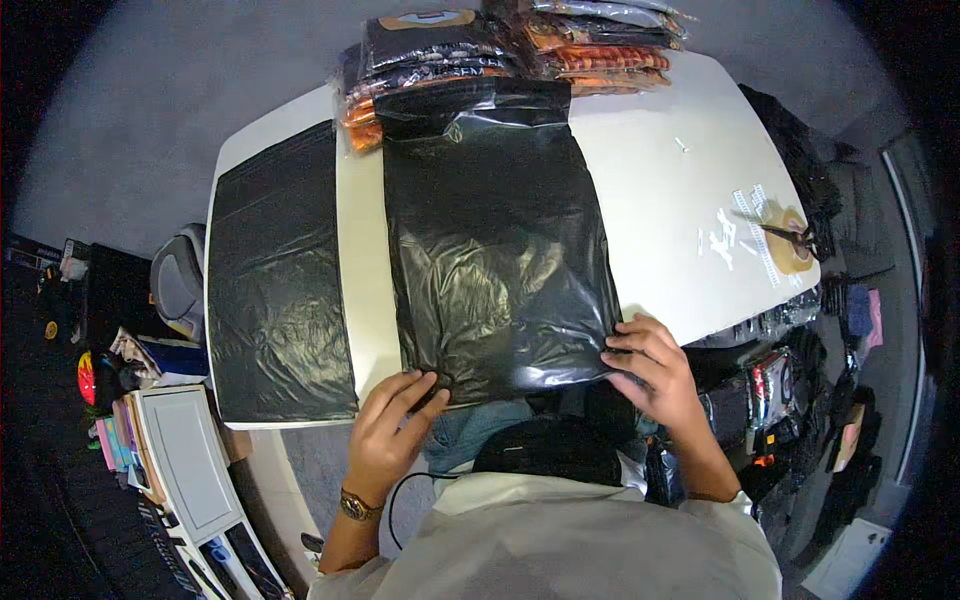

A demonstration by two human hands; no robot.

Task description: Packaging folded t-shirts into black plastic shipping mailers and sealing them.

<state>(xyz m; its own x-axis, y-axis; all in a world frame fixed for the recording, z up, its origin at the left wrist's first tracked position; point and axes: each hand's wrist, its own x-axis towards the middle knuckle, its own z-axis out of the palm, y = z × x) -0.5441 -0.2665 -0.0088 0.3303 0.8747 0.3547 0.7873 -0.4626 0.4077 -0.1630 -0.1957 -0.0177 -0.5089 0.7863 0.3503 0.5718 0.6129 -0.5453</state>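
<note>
A black plastic mailer bag [500, 230] lies across the middle of the white table, its folded far end resting against the stacked packets. Wrinkles and shine run over its near half. My left hand [392, 425] pinches the near left corner, fingertips on top of the plastic. At the near right corner, my right hand [650, 365] grips the edge, with the thumb underneath and the fingers along the side. Whatever the bag may contain is hidden. To its left, a second black plastic bag [275, 290] lies flat on the table, touched by neither hand.
Stacks of clear-wrapped folded clothes [430, 45] and more packets [610, 60] stand at the far edge. Scissors [795, 237] lie by a tape roll [792, 255] and paper strips [722, 238] at right. A white cabinet [185, 455] and grey chair [180, 275] stand left of the table [690, 130].
</note>
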